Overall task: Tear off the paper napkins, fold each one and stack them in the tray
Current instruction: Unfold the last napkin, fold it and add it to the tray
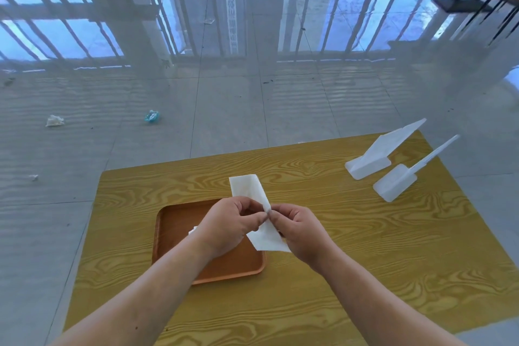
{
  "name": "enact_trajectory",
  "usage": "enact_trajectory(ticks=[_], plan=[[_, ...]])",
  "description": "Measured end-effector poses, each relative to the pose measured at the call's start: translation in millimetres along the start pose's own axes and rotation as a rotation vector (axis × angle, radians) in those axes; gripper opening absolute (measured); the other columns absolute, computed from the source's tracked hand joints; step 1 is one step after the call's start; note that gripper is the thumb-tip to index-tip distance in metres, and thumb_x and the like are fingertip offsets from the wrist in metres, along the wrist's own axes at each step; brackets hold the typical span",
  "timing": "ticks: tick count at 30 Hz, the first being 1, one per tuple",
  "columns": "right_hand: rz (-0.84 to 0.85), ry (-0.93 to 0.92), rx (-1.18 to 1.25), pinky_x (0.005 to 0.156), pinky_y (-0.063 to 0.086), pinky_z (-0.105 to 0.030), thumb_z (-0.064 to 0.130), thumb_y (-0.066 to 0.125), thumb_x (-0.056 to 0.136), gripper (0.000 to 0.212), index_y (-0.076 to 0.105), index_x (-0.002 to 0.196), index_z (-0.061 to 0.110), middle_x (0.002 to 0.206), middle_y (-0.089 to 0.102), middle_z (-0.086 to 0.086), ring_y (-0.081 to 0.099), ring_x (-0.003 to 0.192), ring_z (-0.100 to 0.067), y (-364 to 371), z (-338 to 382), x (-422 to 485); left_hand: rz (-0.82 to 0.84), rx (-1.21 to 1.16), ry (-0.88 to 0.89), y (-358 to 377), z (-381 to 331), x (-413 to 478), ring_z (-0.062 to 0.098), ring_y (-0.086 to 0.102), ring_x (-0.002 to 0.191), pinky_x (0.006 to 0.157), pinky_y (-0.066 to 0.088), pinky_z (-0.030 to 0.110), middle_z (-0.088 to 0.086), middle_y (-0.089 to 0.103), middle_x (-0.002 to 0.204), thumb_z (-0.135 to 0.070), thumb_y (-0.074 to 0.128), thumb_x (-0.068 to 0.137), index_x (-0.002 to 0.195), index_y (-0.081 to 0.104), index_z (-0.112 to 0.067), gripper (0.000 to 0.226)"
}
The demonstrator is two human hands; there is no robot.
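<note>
Left hand (224, 225): fingers curled, thumb and forefinger pinching the napkin (247, 187) mid-length.
Right hand (300, 230): pinching the same spot, close against the left.
Napkin: long folded strip, held over the tray's (171, 233) right edge.
Tray: left of the table's (365, 247) middle.
Plastic stands (370, 159): two, far right corner.

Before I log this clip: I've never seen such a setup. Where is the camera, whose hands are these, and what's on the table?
No machine here: one camera worn on a person's head looks down at their own bare hands. The left hand and right hand both pinch a long white paper napkin near its middle, above a brown tray on a wood-grain table. A bit of white paper shows in the tray, mostly hidden by the left hand. Two white plastic pieces lie at the table's far right.
</note>
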State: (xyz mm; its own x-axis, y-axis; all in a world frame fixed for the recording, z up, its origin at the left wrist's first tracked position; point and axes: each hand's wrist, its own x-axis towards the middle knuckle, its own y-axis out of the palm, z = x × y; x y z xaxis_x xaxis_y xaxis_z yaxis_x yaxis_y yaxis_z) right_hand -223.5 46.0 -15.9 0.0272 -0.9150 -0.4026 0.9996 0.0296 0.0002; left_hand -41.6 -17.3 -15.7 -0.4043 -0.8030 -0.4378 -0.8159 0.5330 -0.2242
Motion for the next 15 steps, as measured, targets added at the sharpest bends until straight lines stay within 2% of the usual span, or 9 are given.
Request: enact_trajectory(ticks=[3, 7, 9, 12, 15], plan=[[-0.010, 0.030, -0.012, 0.087, 0.059, -0.042, 0.024, 0.054, 0.109, 0.030, 0.084, 0.109, 0.023, 0.104, 0.084, -0.008, 0.076, 0.092, -0.020, 0, -9, 6, -0.035, 0.049, -0.014, 3, 11, 8, 0.001, 0.069, 0.070, 0.065, 0.051, 0.017, -0.001, 0.081, 0.082, -0.027, 0.079, 0.092, 0.090, 0.082, -0.026, 0.004], [0.021, 0.052, 0.027, 0.084, 0.058, -0.039, 0.027, 0.054, 0.102, 0.030, 0.083, 0.107, 0.021, 0.109, 0.082, -0.013, 0.076, 0.094, -0.028, 0, -27, 10, -0.032, 0.059, -0.038, 13, 27, 21, -0.006, 0.065, 0.059, 0.056, 0.045, 0.009, -0.019, 0.075, 0.068, -0.021, 0.076, 0.093, 0.084, 0.079, -0.025, 0.010], [0.046, 0.062, 0.040, 0.086, 0.058, -0.039, 0.022, 0.054, 0.103, 0.029, 0.082, 0.110, 0.020, 0.113, 0.081, -0.013, 0.077, 0.099, -0.030, -4, -39, 11, -0.030, 0.058, -0.052, 18, 35, 27, -0.005, 0.066, 0.061, 0.057, 0.047, 0.009, -0.019, 0.076, 0.069, -0.020, 0.076, 0.092, 0.084, 0.079, -0.024, 0.010], [0.039, 0.084, 0.042, 0.088, 0.058, -0.036, 0.014, 0.052, 0.106, 0.032, 0.082, 0.113, 0.023, 0.114, 0.082, -0.010, 0.075, 0.099, -0.019, -10, -55, 12, -0.008, 0.018, -0.095, 29, 45, 32, -0.001, 0.070, 0.068, 0.064, 0.051, 0.015, -0.014, 0.079, 0.076, -0.027, 0.075, 0.089, 0.084, 0.081, -0.024, 0.008], [0.026, 0.103, 0.053, 0.093, 0.059, -0.050, 0.015, 0.050, 0.107, 0.033, 0.082, 0.112, 0.023, 0.113, 0.081, -0.013, 0.076, 0.105, -0.034, -16, -69, 12, 0.015, -0.057, -0.111, 39, 51, 33, 0.003, 0.072, 0.072, 0.070, 0.055, 0.021, -0.008, 0.082, 0.085, -0.042, 0.072, 0.078, 0.086, 0.081, -0.031, 0.016]])
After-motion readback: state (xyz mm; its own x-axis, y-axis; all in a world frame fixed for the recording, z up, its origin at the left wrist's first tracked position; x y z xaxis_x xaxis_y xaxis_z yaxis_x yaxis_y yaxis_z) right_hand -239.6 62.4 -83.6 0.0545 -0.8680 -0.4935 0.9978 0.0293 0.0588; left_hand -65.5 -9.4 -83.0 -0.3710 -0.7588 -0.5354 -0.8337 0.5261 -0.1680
